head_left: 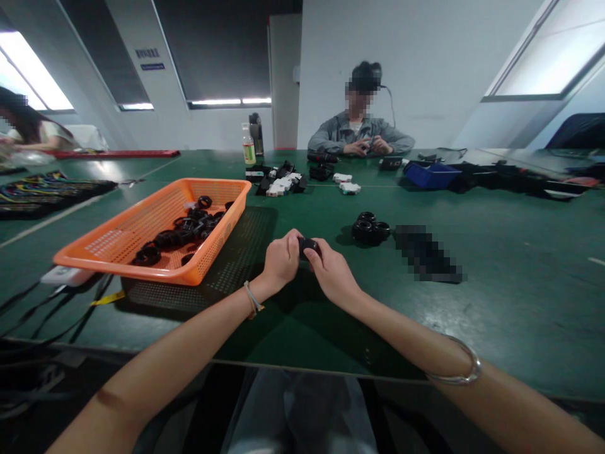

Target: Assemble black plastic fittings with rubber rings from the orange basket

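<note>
Both hands meet over the green table, gripping one small black round part between them. My left hand is closed on its left side, fingers curled. From the right, my right hand pinches the same part with thumb and fingers. Its exact kind is too small to make out. Left of my hands stands an orange perforated basket with several black ring-shaped parts inside. A small cluster of black round parts sits beyond my right hand.
A dark flat object, blurred out, lies at right. Farther back are black and white pieces, a bottle, a dark flask and a blue bin. A person sits opposite; another person is far left.
</note>
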Demonstrator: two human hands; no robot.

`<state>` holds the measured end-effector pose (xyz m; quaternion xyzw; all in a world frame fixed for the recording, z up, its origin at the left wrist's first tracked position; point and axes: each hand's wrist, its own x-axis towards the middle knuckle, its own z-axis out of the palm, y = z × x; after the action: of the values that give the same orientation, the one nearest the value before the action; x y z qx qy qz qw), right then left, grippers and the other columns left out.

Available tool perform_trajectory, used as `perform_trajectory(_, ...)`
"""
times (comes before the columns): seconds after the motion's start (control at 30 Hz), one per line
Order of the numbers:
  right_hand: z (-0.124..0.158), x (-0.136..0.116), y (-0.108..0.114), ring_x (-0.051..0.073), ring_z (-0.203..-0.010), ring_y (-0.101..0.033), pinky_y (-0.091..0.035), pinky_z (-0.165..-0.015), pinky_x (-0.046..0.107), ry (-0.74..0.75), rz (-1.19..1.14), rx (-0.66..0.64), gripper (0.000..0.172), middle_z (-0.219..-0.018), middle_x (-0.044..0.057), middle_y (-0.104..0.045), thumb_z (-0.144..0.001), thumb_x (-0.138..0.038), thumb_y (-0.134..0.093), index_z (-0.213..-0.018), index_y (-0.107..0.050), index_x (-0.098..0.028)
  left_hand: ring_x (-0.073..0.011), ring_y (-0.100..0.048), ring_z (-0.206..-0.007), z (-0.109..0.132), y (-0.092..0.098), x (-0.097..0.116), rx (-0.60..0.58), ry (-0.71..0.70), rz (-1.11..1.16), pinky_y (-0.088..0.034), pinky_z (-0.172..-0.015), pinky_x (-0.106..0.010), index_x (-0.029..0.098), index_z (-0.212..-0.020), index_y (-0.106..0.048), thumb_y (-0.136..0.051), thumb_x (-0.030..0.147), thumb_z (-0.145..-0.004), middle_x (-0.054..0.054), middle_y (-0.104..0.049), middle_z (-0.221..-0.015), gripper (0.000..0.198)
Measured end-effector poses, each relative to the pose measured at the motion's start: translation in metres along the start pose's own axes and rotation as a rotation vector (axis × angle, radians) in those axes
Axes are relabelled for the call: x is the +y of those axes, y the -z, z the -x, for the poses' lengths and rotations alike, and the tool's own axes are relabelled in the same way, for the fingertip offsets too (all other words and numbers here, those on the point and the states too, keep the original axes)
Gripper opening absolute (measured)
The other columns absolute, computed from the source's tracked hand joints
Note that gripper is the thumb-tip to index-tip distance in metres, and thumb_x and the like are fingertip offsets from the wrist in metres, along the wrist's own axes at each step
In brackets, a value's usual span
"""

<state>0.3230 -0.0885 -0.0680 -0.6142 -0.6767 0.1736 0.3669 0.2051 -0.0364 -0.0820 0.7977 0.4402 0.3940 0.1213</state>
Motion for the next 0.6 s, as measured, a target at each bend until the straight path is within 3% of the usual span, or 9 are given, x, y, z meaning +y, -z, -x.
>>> perform_trajectory(0.13, -0.009, 0.009, 0.011, 0.021, -0.075, -0.062, -0.043, -0.064, 0.029, 0.067, 0.182, 0.075, 0.025, -0.088, 0.008, -0.066, -0.082, -0.032, -0.047, -0.100, -0.052, -0.017, -0.0175, -0.058, -0.064, -0.003, -0.001, 0.001, -0.125, 0.174, -0.028, -0.040, -0.061, -0.027, 0.017, -0.093, -0.054, -0.019, 0.030, -0.090, -0.004, -0.060, -0.069, 0.038)
perform_trajectory(0.23, -0.018, 0.016, 0.028, 0.023, -0.073, -0.063, -0.043, -0.062, 0.030, -0.019, 0.356, 0.128, 0.034, -0.082, 0.008, -0.067, -0.077, -0.039, -0.053, -0.104, -0.052, -0.017, -0.0206, -0.061, -0.070, -0.005, -0.001, 0.002, -0.222, 0.250, -0.104, -0.042, -0.065, -0.030, 0.015, -0.108, -0.050, -0.027, 0.032, -0.089, -0.005, -0.062, -0.071, 0.034)
perform_trajectory(0.4, -0.028, 0.029, 0.051, 0.025, -0.074, -0.063, -0.041, -0.059, 0.029, -0.073, 0.637, 0.073, 0.030, -0.081, 0.008, -0.067, -0.077, -0.044, -0.052, -0.093, -0.061, -0.020, -0.0219, -0.062, -0.076, -0.003, -0.001, 0.004, -0.285, 0.185, -0.170, -0.044, -0.069, -0.032, 0.016, -0.111, -0.048, -0.034, 0.033, -0.087, -0.005, -0.065, -0.077, 0.033)
perform_trajectory(0.6, -0.034, 0.047, 0.055, 0.024, -0.082, -0.060, -0.043, -0.066, 0.031, -0.046, 0.749, 0.028, 0.037, -0.091, 0.012, -0.064, -0.081, -0.044, -0.049, -0.104, -0.065, -0.020, -0.0201, -0.062, -0.075, -0.002, 0.000, 0.005, -0.301, 0.149, -0.219, -0.045, -0.068, -0.031, 0.017, -0.108, -0.050, -0.037, 0.031, -0.085, -0.003, -0.063, -0.075, 0.030)
